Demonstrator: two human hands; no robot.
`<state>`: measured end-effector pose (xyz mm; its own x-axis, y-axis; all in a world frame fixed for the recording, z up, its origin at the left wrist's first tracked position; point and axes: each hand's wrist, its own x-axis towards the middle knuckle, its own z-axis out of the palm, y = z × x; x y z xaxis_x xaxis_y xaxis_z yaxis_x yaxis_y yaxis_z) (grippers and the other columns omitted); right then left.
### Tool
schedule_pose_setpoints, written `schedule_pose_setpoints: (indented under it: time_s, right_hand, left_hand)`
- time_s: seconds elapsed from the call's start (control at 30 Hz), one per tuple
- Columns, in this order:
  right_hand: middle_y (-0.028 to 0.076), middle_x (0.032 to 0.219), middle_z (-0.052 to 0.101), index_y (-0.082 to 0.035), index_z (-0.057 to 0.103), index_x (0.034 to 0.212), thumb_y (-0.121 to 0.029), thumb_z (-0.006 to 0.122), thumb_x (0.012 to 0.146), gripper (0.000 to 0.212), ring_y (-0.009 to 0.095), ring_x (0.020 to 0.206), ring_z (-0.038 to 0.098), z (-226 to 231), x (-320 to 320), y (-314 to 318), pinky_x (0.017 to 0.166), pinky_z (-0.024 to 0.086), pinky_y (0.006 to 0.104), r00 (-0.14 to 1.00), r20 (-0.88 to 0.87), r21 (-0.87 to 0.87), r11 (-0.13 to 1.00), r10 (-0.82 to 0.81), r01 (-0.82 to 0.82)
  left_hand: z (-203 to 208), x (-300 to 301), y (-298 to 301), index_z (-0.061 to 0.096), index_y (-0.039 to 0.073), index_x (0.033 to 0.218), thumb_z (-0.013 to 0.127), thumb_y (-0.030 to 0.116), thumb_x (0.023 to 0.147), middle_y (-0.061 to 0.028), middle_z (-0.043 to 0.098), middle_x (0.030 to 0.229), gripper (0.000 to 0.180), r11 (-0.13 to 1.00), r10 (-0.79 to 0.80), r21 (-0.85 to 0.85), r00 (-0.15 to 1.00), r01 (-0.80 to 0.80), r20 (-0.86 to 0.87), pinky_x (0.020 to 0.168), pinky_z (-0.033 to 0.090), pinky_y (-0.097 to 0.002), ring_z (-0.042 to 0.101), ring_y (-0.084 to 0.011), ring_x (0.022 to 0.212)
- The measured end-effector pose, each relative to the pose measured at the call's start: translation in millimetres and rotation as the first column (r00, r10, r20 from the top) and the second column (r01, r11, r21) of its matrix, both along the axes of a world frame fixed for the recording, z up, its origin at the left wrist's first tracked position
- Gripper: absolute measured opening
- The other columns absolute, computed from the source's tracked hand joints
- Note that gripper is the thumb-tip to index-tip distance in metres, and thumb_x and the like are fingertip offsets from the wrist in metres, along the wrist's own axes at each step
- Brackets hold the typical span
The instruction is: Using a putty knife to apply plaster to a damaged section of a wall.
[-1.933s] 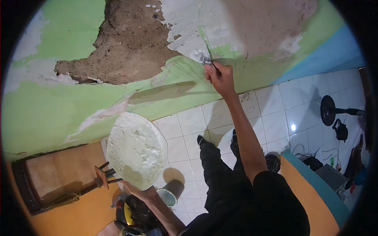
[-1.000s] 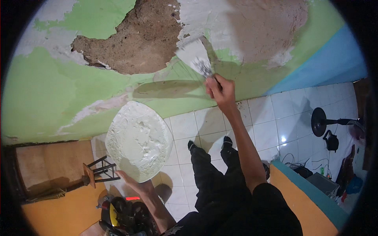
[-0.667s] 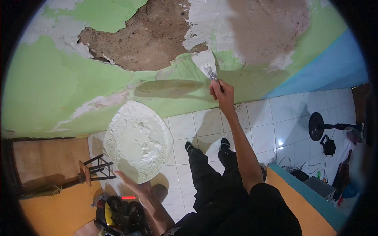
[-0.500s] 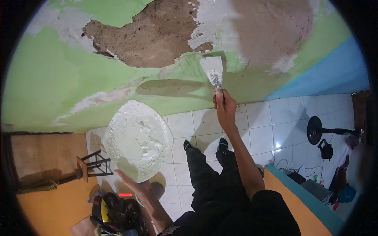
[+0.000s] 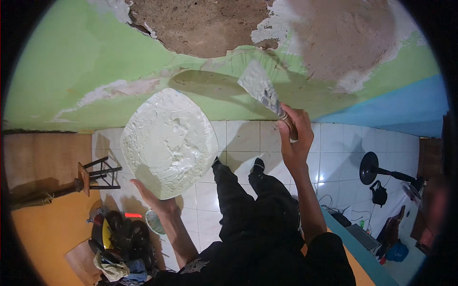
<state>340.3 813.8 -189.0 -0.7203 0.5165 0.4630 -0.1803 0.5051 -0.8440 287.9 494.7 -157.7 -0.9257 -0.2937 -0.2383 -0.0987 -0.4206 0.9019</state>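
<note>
My left hand (image 5: 155, 200) grips the lower edge of a large rounded board (image 5: 168, 142) smeared with pale plaster, held flat at waist height. My right hand (image 5: 293, 138) is closed on the handle of a putty knife (image 5: 261, 88), whose wide blade carries a coat of plaster and points up and left, just off the wall. The wall (image 5: 86, 62) is green with big patches of bare brown render (image 5: 210, 24) and white filler around them. My dark-trousered legs and feet stand on white floor tiles below.
A small wooden stool (image 5: 95, 174) stands at the left on an orange surface. A black bucket and bags of clutter (image 5: 119, 233) lie at the lower left. A black standing fan (image 5: 377, 169) and cables sit on the tiles at the right.
My right hand has drawn the putty knife down off the wall toward the board. The board has come up closer, and my view has tipped downward.
</note>
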Motion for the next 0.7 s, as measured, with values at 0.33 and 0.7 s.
schedule_pose_setpoints:
  time_s: [0.33,0.7]
  right_hand:
    - [0.009,0.104,0.055,-0.010,0.058,0.134,0.000,0.072,0.083,0.054,0.024,0.087,0.050,-120,-100,63,0.075,0.043,0.0351,0.916,-0.276,0.201,0.914,-0.292,0.352]
    - [0.015,0.104,0.047,0.001,0.057,0.133,0.009,0.064,0.084,0.050,0.023,0.086,0.046,-163,-202,89,0.066,0.042,0.0297,0.757,-0.428,0.041,0.826,-0.494,0.562]
  left_hand:
    - [-29,6,9,0.038,0.001,0.143,0.044,0.055,0.099,-0.0132,0.044,0.143,0.070,0.997,-0.070,0.018,0.997,0.070,-0.021,0.108,0.040,-0.0493,0.045,-0.0297,0.130]
    - [-103,-50,27,0.030,0.004,0.148,0.037,0.059,0.099,-0.0153,0.037,0.148,0.074,0.972,-0.210,-0.106,0.978,0.208,-0.006,0.110,0.037,-0.0499,0.041,-0.0328,0.133]
